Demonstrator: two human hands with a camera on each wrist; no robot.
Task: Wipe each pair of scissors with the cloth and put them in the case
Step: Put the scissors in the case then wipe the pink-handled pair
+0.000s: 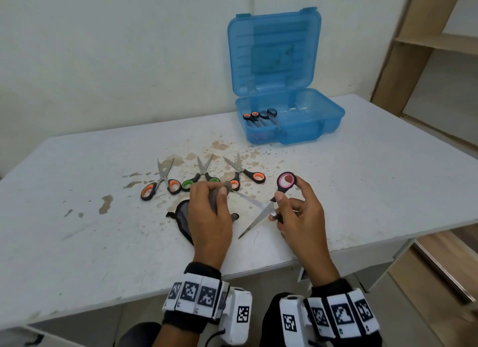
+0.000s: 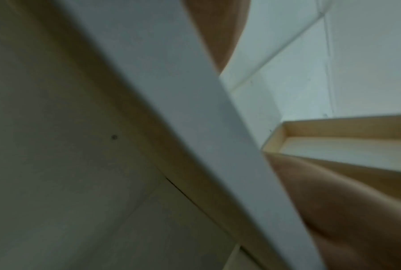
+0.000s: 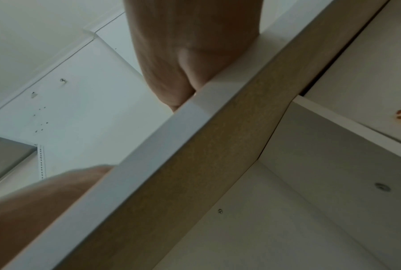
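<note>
My right hand (image 1: 292, 212) grips pink-handled scissors (image 1: 263, 204) by the handles, blades spread open above the table. My left hand (image 1: 209, 207) holds a grey cloth (image 1: 182, 217), pinching a fold of it at the tip of the upper blade. Three more pairs lie in a row beyond: orange-handled scissors (image 1: 161, 180), green-handled scissors (image 1: 201, 177) and another orange-handled pair (image 1: 245, 173). The open blue case (image 1: 310, 121) stands at the back right with two pairs (image 1: 260, 116) inside. Both wrist views show only the table edge (image 2: 194, 127) from below and parts of the hands.
The white table (image 1: 77, 191) has brown stains around the scissors. A wooden shelf unit (image 1: 426, 49) stands to the right, and a white wall rises right behind the table. The table's front edge runs just below my wrists.
</note>
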